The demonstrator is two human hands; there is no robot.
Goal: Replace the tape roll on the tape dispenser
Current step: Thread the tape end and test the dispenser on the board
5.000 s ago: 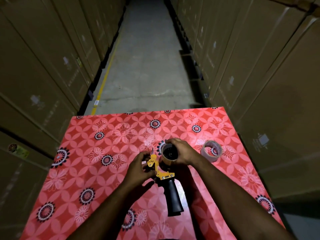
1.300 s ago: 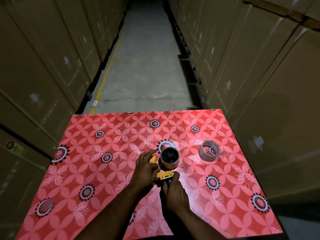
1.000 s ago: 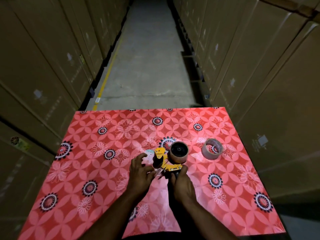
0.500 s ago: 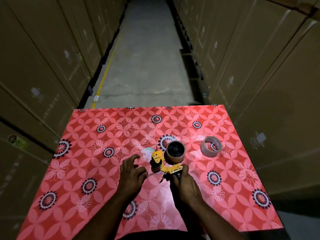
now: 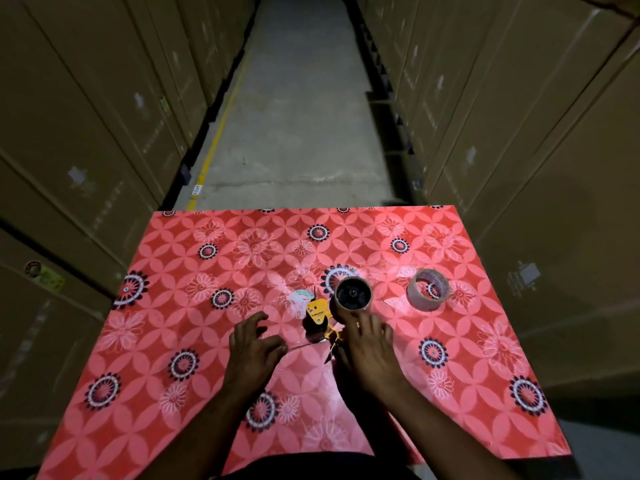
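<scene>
We see the tape dispenser (image 5: 320, 315) lying near the middle of the red flowered worktop (image 5: 207, 341), its long axis running from 6 o'clock to 12 o'clock. The handle end points back toward us at 6 o'clock and is hidden under the right hand (image 5: 372, 344); the yellow head points away toward 12 o'clock. On its spindle sits a brown tape roll (image 5: 353, 294), at the dispenser's 1 o'clock side, its open core facing up at us. A thin strand (image 5: 304, 345) stretches from the dispenser's head out toward 9 o'clock, reaching the left hand (image 5: 254, 348).

Our left hand lies at the dispenser's 8 o'clock, palm down, wrist low, forearm coming in from 6 o'clock. Its fingers (image 5: 254, 322) are spread and loosely curled, not closed round anything; whether they pinch the strand's end we cannot tell. Our right hand covers the handle from above, palm down, its fingers (image 5: 363, 322) stretched toward 12 o'clock, tips just short of the mounted roll. Whether this hand grips the handle or merely rests over it we cannot tell.

A second, paler tape roll (image 5: 428, 289) lies flat at 3 o'clock from the dispenser, well apart from both hands. Stacked cardboard boxes (image 5: 86, 133) flank a concrete floor (image 5: 298, 133) at 12 o'clock.
</scene>
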